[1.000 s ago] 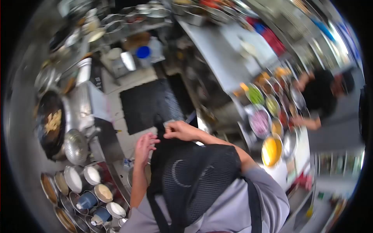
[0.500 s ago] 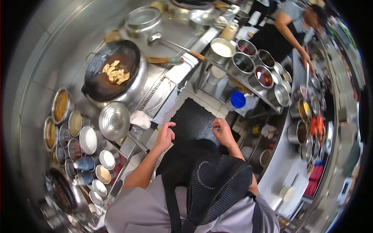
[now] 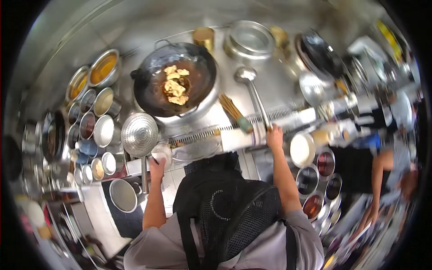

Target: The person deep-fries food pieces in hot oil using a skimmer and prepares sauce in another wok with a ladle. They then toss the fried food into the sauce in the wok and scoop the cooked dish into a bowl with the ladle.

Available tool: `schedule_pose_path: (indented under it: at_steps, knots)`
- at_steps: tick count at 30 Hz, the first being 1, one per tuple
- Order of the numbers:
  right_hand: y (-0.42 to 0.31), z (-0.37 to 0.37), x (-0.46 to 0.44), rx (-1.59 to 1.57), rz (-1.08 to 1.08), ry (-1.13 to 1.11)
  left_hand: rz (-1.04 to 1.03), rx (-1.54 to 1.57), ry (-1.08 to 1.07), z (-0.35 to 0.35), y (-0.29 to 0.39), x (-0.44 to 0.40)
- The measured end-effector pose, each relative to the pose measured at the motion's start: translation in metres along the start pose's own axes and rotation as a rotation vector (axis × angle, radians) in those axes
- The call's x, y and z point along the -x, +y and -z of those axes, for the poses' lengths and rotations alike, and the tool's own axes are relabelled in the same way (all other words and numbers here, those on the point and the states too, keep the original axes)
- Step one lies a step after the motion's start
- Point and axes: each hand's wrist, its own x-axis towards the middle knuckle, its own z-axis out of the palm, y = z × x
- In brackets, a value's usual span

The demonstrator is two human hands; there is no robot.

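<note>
Here's the right hand (image 3: 274,136), closed around the end of the ladle (image 3: 257,96), arm stretched well forward, and the ladle's round bowl lies out on the steel counter (image 3: 281,85), to the right of the big black wok (image 3: 155,92). Over on the other side, the left hand (image 3: 157,171) is clamped on a bunched white cloth (image 3: 163,154) by the counter's near edge, right beside the skimmer (image 3: 140,134), whose handle points back toward the person. And in the wok, there's a cluster of pale golden food pieces (image 3: 175,87) sitting in the middle, dark liquid around them. Between wok and ladle lies a bamboo brush (image 3: 236,113), its bound end down by a folded white towel (image 3: 240,138). Away to the left, metal containers (image 3: 103,130) crowd together, two with orange-yellow contents. On the far right a co-worker (image 3: 380,168) reaches an arm down, holding what looks like something pale and flat, though the blur there makes it hard to say.
</note>
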Motion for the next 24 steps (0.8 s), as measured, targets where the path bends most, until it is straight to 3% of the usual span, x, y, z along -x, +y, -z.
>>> schedule_pose_path:
  at_steps: [3,5,7,9,10,11,13,14,15,18,19,20,24]
  knots:
    - [0.014,-0.005,-0.039,-0.034,-0.003,-0.288,0.120,-0.105,0.009,-0.004,-0.001,-0.007]
    - [0.029,-0.018,-0.057,-0.071,0.075,-0.478,0.234,-0.116,-0.101,0.001,0.019,-0.001]
    - [0.043,-0.035,-0.064,-0.072,0.176,-0.426,0.191,0.000,-0.020,-0.001,0.024,0.006]
    - [0.026,-0.026,-0.070,-0.046,-0.006,-0.418,0.138,0.102,0.051,-0.003,0.039,0.017]
    - [0.018,-0.017,-0.075,-0.152,-0.085,-0.435,0.135,0.335,0.056,-0.004,0.064,0.027]
    - [0.027,-0.027,-0.076,-0.251,-0.027,-0.292,0.123,0.565,0.057,-0.004,0.077,0.034]
    - [0.023,-0.010,-0.083,-0.309,0.054,-0.327,0.161,0.750,0.077,-0.013,0.075,0.033]
    - [-0.005,0.019,-0.073,-0.273,0.136,-0.240,0.147,0.846,0.062,-0.020,0.083,0.032]
    - [-0.029,0.044,-0.068,-0.305,0.012,-0.363,0.128,0.944,0.043,-0.025,0.090,0.028]
    - [-0.095,0.099,-0.052,-0.286,0.069,-0.353,0.257,1.210,-0.137,-0.027,0.123,0.021]
    - [-0.115,0.107,-0.054,-0.465,0.004,-0.454,0.255,1.222,-0.147,-0.034,0.122,0.013]
    - [-0.134,0.113,-0.057,-0.646,-0.065,-0.550,0.308,1.335,-0.216,-0.042,0.119,0.004]
    - [-0.192,0.075,-0.101,-0.475,0.130,-0.597,0.427,1.401,-0.404,-0.048,0.161,-0.018]
